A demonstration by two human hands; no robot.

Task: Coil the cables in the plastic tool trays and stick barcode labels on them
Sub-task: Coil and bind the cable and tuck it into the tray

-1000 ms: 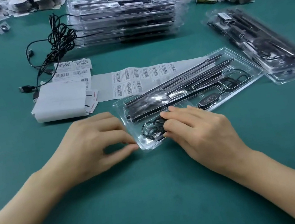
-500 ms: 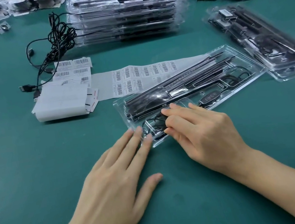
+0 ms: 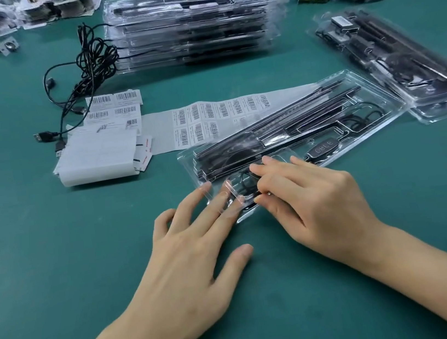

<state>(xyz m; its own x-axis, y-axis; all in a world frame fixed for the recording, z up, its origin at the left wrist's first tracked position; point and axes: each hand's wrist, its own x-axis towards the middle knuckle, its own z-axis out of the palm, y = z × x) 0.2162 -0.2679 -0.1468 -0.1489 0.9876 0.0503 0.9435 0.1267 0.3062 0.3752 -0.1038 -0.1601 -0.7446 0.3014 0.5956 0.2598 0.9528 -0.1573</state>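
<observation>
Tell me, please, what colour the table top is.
The table top is teal green; the head view shows it.

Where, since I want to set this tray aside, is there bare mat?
Bare mat: left of the left hand, this side of the label roll, and right of the right hand, this side of the open tray. Crowded: the far edge, with tray stack and tangled cables.

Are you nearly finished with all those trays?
Not nearly. Done, it seems: the right trays, the top one bearing a label. In hand: the right hand pinches the cable in the front tray while the left hand steadies its corner; no label shows on it yet. Left: probably the back stack, with loose cables beside it, and plenty of barcodes on the strip.
</observation>
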